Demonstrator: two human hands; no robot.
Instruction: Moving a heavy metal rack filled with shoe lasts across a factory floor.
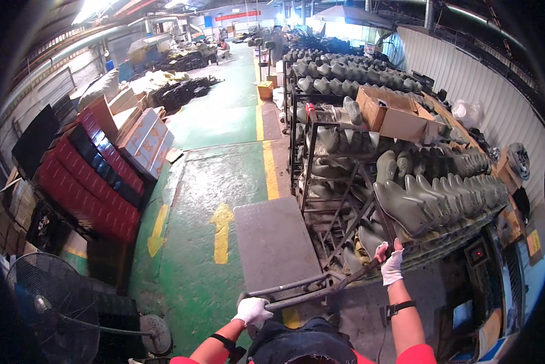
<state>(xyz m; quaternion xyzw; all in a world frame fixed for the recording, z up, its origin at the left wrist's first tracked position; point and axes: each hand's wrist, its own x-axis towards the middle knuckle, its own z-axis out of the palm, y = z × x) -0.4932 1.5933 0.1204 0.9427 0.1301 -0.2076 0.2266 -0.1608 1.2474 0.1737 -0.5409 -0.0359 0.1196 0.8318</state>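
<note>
My left hand (253,310), in a white glove, is closed around the near left end of a dark metal push bar (306,296). That bar runs up to the right from it, beside a flat grey platform (278,239) low over the floor. My right hand (392,266), in a white glove with bare reddish fingertips, is closed at the bar's upper right end, next to the rack's slanting post. Beyond it, a metal rack (312,142) carries rows of grey-green boot-shaped pieces (406,206); the nearest row lies just past my right hand.
An open cardboard box (400,115) rests on the rack. Left of the green walkway (190,242) stand stacked red boxes (87,188) and a standing fan (54,303). A small yellow box (265,90) is farther up the aisle. A corrugated wall (460,73) bounds the right.
</note>
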